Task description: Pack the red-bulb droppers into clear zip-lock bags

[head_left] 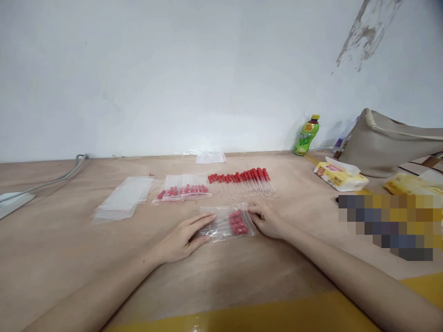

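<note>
A clear zip bag (220,225) lies on the brown table in front of me, with several red-bulb droppers (238,222) inside, bulbs to the right. My left hand (185,237) rests at the bag's left end, fingers stretched out over the film and thumb apart. At the bag's right edge, my right hand (268,219) pinches the film between thumb and fingers. Behind the bag, a row of loose droppers (242,180) lies side by side, red bulbs pointing to the wall. Filled zip bags (187,188) overlap to the left of that row.
Flat, unfilled zip bags (125,196) are stacked at the left, and another bag (210,158) lies by the wall. A green bottle (306,136), a tissue pack (341,175) and a beige handbag (391,145) stand at the right. A grey cable (69,173) runs along the left.
</note>
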A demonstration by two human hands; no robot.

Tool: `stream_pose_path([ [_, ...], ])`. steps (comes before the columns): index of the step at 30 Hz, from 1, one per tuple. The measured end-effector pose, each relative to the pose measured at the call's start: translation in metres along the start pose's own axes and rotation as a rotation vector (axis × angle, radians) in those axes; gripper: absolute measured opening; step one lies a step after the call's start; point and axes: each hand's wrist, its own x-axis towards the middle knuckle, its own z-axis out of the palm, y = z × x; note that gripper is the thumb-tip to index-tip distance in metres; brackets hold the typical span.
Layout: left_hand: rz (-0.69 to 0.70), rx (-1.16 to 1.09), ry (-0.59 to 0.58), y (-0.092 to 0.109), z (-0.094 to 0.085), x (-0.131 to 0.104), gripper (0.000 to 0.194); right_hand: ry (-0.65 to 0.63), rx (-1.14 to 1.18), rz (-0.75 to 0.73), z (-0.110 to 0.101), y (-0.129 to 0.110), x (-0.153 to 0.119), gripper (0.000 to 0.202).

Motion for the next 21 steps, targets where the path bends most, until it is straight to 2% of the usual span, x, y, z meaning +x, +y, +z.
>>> stream_pose_path([
  [3,0.001,0.002,0.005,0.000,0.001,0.000,0.048,-0.006,0.076,-0.013,-0.001,0.004,0.001,0.025],
  [6,0.010,0.008,0.010,0.000,0.003,0.000,0.046,0.146,0.156,0.107,-0.006,0.014,0.007,0.023],
  [8,0.017,0.008,0.005,-0.001,0.003,-0.001,0.043,0.254,0.066,0.205,-0.014,0.020,0.017,0.020],
  [10,0.022,0.004,0.002,-0.001,0.004,-0.001,0.041,0.302,-0.090,0.254,-0.023,0.023,0.029,0.015],
  [13,0.024,0.000,-0.002,-0.002,0.004,0.000,0.041,0.316,-0.314,0.293,-0.030,0.019,0.053,0.013],
  [16,0.028,0.001,-0.001,-0.003,0.004,0.000,0.041,0.310,-0.477,0.398,-0.025,0.011,0.076,0.017],
  [21,0.029,0.000,0.003,-0.002,0.004,-0.001,0.041,0.276,-0.514,0.617,-0.008,0.012,0.105,0.023],
])
